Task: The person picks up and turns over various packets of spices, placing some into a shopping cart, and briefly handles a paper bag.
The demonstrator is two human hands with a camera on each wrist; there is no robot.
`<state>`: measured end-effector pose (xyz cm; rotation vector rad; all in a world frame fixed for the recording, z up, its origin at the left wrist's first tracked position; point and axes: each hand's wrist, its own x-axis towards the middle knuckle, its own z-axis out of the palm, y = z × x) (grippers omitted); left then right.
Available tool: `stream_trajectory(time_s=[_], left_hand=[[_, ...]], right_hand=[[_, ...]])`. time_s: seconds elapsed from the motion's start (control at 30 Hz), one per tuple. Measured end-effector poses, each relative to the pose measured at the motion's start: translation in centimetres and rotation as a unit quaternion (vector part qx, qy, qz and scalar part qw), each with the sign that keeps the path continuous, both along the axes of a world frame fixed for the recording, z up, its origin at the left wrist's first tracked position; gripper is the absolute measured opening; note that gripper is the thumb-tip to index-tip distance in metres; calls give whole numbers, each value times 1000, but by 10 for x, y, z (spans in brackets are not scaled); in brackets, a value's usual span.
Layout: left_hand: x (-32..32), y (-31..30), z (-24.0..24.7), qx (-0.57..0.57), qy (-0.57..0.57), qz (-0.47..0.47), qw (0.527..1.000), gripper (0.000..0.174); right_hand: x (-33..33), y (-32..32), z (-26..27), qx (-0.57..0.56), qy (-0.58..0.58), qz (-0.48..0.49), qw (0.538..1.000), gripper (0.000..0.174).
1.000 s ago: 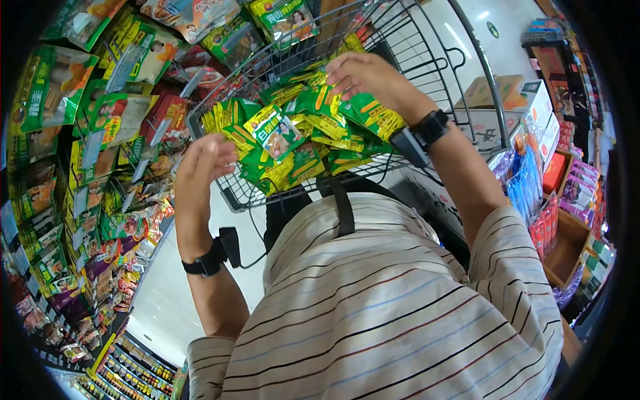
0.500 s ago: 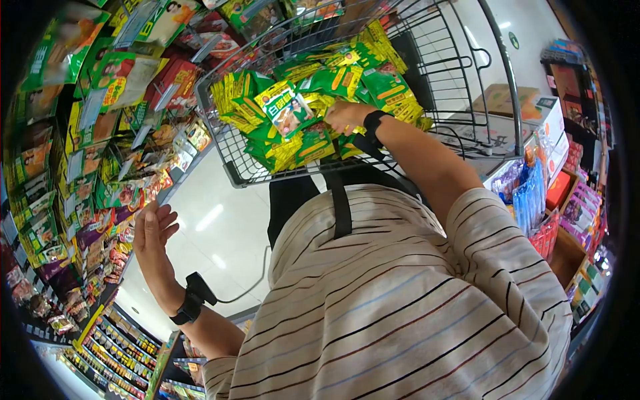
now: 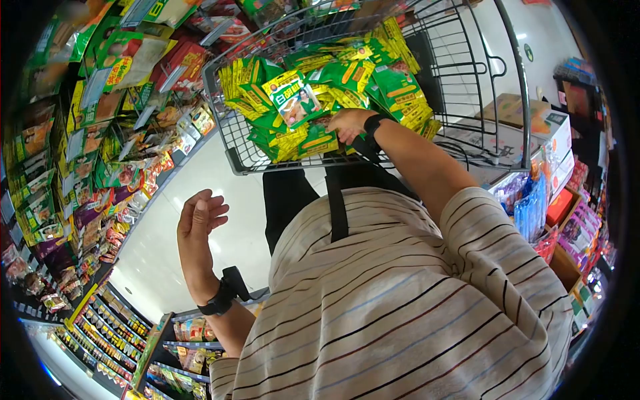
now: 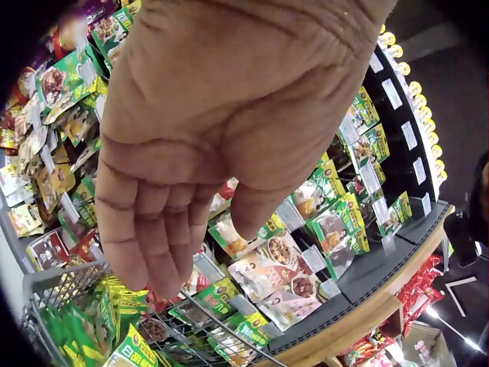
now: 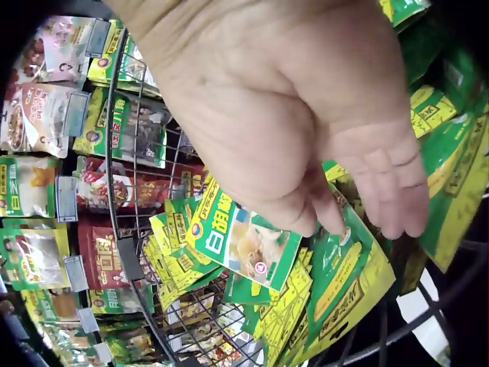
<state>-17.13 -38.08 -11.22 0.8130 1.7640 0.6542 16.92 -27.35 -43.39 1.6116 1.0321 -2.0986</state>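
My right hand (image 3: 352,125) reaches down into the wire shopping cart (image 3: 223,143), its fingers resting at the green-and-yellow seasoning packets (image 3: 340,77). In the right wrist view its fingertips lie over a green packet (image 5: 348,275), with no packet seen between thumb and fingers. Left of that hand, one packet (image 3: 293,100) lies face up on the pile, showing white lettering and a food picture. Outside the cart, my left hand (image 3: 198,223) hangs in the air over the floor, holding nothing. Its fingers are loosely bent in the left wrist view.
Shelves of hanging food packets (image 3: 117,63) run along the left. Cardboard boxes (image 3: 527,130) stand right of the cart, near blue plastic-wrapped goods (image 3: 530,207). A pale tiled floor (image 3: 167,267) lies below, with bottle shelves (image 3: 107,333) at the lower left.
My right hand has come down from above the pile to its near side. My left hand has left the cart's side, swung out left, then come partway back.
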Motion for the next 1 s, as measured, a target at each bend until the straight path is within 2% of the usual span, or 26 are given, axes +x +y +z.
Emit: stream_trajectory(time_s=[0.1,0.2,0.3,0.4,0.5,0.57,0.6,0.63,0.7,0.77,0.8,0.83,0.9,1.0], left_hand=[[6,1,1,-12,-4,-16,1000,45],[9,8,0,-12,-11,-28,999,43],[7,16,-3,-11,-21,-40,999,43],[4,25,-7,-11,-31,-57,998,43],[-2,34,-12,-9,-39,-82,996,44],[-5,40,-14,-5,-46,-107,993,45],[-6,46,-14,-2,-48,-120,992,46],[-7,52,-15,3,-52,-136,989,46],[-8,62,-22,7,-60,-174,983,47],[-5,77,-33,18,-67,-217,974,48],[-3,86,-37,7,-80,-241,967,49],[4,93,-40,16,-93,-264,960,50],[15,107,-41,37,-107,-296,948,50],[30,126,-52,96,-139,-354,920,64]], right_hand=[[2,-5,-7,-28,17,-26,999,63],[6,-6,8,-65,89,-89,990,54],[0,-11,7,-42,145,-197,969,43],[-3,-15,9,27,201,-236,950,40],[-14,-19,18,120,155,-205,959,17],[-23,-20,21,246,102,-34,963,12],[-26,-11,39,307,66,52,948,12],[-26,-14,59,407,41,70,910,13],[-29,-17,73,521,9,81,849,13],[-26,-19,91,557,4,1,831,13],[-23,-18,108,540,-10,-4,842,13],[-23,-19,125,529,-8,-65,846,15],[-17,-14,167,516,4,-123,848,18],[-8,-20,242,394,117,-338,846,17]])
